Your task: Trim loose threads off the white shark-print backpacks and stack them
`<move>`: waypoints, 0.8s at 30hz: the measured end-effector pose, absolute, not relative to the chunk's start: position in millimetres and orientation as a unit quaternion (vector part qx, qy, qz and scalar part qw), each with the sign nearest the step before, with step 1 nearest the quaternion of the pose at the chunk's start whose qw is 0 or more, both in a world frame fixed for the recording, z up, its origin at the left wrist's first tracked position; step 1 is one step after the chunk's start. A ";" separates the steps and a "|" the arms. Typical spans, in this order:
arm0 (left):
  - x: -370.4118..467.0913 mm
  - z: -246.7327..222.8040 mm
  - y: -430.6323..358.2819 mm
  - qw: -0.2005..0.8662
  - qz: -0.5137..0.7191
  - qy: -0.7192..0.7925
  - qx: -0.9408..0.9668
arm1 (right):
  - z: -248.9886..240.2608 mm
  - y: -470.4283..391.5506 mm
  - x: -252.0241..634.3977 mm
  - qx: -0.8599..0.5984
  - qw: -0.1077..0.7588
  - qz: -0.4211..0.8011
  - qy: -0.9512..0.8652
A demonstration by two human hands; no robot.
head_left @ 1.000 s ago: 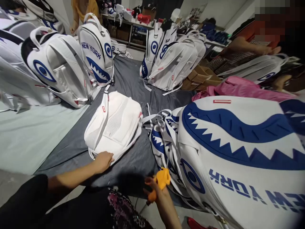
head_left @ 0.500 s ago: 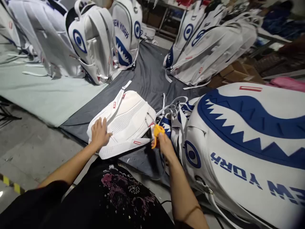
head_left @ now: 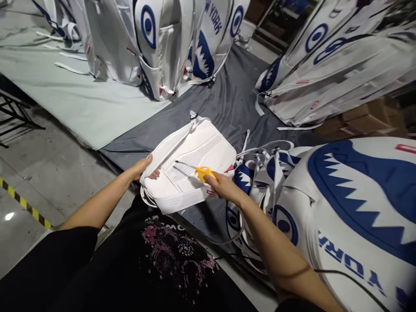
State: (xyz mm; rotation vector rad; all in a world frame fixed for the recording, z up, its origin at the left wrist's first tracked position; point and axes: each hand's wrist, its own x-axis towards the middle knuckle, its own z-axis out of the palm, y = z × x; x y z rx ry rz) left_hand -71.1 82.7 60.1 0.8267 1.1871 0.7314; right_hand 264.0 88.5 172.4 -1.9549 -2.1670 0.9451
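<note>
A small white backpack lies in front of me with its perforated back panel facing up. My left hand is closed around a shoulder strap at the bag's left side, fingers under it. In my right hand is a yellow air blow gun, its thin dark nozzle pointing left over the panel. The nozzle is just above or touching the panel; I cannot tell which. A thin hose curves below my right wrist.
Large white backpacks with blue shark mouths lie close at the right. More backpacks stand along the back of the grey-covered table, with another group at the back right. Cardboard boxes sit behind.
My left hand has gone from lying on the bag to gripping its strap. The blow gun has moved left over the panel. The view has shifted, and the bag is turned slightly.
</note>
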 end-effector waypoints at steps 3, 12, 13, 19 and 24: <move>-67.8 53.9 91.6 0.702 0.290 0.569 0.316 | 181.0 85.9 257.2 -0.640 0.017 0.247 -0.727; -36.1 68.4 91.1 0.433 0.219 0.713 0.506 | 218.6 79.6 253.3 -0.656 -0.086 0.174 -0.729; -29.2 73.4 81.9 0.366 0.237 0.712 0.550 | 222.2 80.8 261.4 -0.677 -0.092 0.149 -0.715; 33.2 81.1 1.6 0.219 0.170 0.427 0.861 | 234.4 73.6 313.9 -0.739 -0.175 0.042 -0.649; 63.4 61.1 0.0 0.293 0.102 0.478 0.822 | 244.9 28.2 321.3 -0.750 -0.157 0.053 -0.641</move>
